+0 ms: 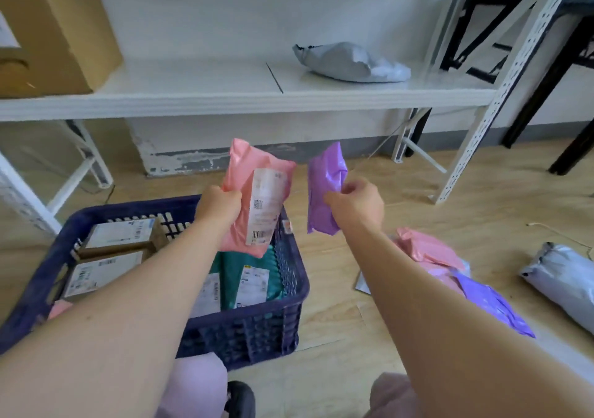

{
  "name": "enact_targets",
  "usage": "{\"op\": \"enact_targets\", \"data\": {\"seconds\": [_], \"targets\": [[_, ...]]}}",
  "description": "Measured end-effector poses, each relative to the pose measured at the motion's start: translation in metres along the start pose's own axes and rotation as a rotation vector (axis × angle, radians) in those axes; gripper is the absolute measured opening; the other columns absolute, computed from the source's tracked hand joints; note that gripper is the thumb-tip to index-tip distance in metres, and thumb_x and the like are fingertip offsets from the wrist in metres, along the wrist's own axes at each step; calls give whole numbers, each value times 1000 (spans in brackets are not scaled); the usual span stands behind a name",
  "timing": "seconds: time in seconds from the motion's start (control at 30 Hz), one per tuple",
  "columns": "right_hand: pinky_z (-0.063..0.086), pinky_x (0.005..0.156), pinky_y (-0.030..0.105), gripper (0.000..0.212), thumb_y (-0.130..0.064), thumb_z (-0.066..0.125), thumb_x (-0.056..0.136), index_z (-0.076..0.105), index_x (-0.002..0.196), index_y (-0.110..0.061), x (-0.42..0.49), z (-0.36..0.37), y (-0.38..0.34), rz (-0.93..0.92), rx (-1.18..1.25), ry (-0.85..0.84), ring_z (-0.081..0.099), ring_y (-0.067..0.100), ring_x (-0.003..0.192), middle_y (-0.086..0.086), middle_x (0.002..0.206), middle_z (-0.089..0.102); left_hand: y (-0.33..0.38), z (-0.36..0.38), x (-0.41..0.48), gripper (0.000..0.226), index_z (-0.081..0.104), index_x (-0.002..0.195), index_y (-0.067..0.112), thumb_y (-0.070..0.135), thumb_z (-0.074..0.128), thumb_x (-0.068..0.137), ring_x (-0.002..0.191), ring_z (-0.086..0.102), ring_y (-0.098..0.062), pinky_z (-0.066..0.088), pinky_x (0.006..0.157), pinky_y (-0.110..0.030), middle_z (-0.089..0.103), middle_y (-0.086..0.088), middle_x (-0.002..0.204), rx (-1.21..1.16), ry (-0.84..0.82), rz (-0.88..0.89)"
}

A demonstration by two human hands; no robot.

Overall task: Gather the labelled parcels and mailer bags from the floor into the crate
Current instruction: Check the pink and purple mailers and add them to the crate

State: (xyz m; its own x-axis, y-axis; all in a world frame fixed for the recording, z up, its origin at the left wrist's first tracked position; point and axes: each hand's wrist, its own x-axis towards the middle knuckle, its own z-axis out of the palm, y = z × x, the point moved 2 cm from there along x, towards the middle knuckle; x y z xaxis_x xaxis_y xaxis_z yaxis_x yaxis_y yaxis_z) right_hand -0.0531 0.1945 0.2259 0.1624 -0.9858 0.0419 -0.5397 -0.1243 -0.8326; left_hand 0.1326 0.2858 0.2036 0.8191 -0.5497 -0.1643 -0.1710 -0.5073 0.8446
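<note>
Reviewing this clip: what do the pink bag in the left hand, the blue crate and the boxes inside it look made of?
Pink mailer bag: thin glossy plastic film, judging by its sheen and crinkles. Crate: rigid, moulded-looking dark blue plastic with lattice walls. Boxes: brown cardboard, matte, carrying white paper labels.

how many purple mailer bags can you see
2: one purple bag held up in the right hand, right of the crate; another purple bag on the floor in the pile at right. More may be hidden under the arm.
</note>
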Motion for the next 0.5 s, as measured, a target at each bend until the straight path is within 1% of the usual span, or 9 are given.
{"op": "enact_targets", "data": {"seconds": [0.03, 0.1, 0.17, 0.23, 0.27, 0.3, 0.37, 0.43, 0.5], "targets": [[41, 64, 27, 5, -18, 61, 77, 59, 81, -17, -5, 12, -5, -60, -46, -27, 53, 22, 72, -3, 72, 55, -11, -13, 4, 29, 55, 115, 0, 15, 43, 93, 83, 55, -29, 39, 70, -29, 58, -12, 96, 10, 71, -64], [36, 65, 26, 8, -21, 60, 79, 59, 86, -16, -14, 30, -12, -245, -200, -61, 50, 21, 75, -2, 87, 56, -29, -33, 13, 36, 53, 120, -5, 14, 44, 91, 91, 54, -31, 39, 74, -33, 57, -19, 104, -49, 151, -180], [35, 63, 28, 10, -22, 59, 82, 57, 90, -15, -19, 47, -20, -458, -370, -108, 54, 26, 77, -1, 97, 54, -39, -52, 23, 37, 53, 121, -6, 15, 44, 91, 93, 55, -33, 42, 77, -37, 57, -20, 102, -127, 183, -256], [34, 58, 29, 13, -16, 57, 82, 54, 94, -13, -25, 63, -22, -650, -573, -151, 60, 31, 78, 1, 102, 51, -47, -63, 33, 36, 51, 121, -6, 14, 43, 92, 95, 54, -33, 42, 78, -38, 56, -20, 105, -156, 185, -296], [33, 54, 30, 15, -14, 59, 79, 54, 94, -12, -28, 71, -23, -757, -636, -153, 61, 33, 75, 2, 101, 51, -52, -68, 38, 36, 50, 122, -6, 13, 42, 93, 97, 54, -34, 43, 80, -39, 56, -21, 108, -158, 191, -311], [31, 47, 30, 19, -12, 66, 73, 55, 89, -12, -31, 82, -23, -853, -688, -154, 62, 33, 66, 3, 96, 53, -57, -73, 42, 36, 50, 122, -7, 13, 42, 94, 101, 54, -35, 43, 83, -40, 56, -22, 112, -153, 200, -328], [15, 34, 22, 32, -13, 81, 50, 57, 71, -14, -35, 99, -26, -947, -782, -215, 56, 25, 43, 1, 75, 56, -65, -78, 49, 34, 50, 121, -6, 14, 41, 96, 101, 54, -35, 42, 84, -40, 55, -23, 112, -134, 209, -354], [3, 33, 19, 39, -17, 87, 40, 56, 63, -17, -31, 117, -21, -1008, -840, -226, 49, 19, 33, -1, 66, 55, -75, -82, 60, 34, 50, 123, -6, 14, 40, 97, 101, 53, -33, 40, 83, -39, 54, -22, 111, -124, 214, -386], [-2, 33, 20, 41, -16, 88, 36, 56, 62, -19, -32, 126, -15, -1047, -902, -277, 44, 16, 30, -3, 66, 55, -80, -84, 66, 36, 49, 126, -6, 13, 40, 97, 113, 52, -36, 41, 93, -39, 54, -23, 124, -121, 220, -405]]}}
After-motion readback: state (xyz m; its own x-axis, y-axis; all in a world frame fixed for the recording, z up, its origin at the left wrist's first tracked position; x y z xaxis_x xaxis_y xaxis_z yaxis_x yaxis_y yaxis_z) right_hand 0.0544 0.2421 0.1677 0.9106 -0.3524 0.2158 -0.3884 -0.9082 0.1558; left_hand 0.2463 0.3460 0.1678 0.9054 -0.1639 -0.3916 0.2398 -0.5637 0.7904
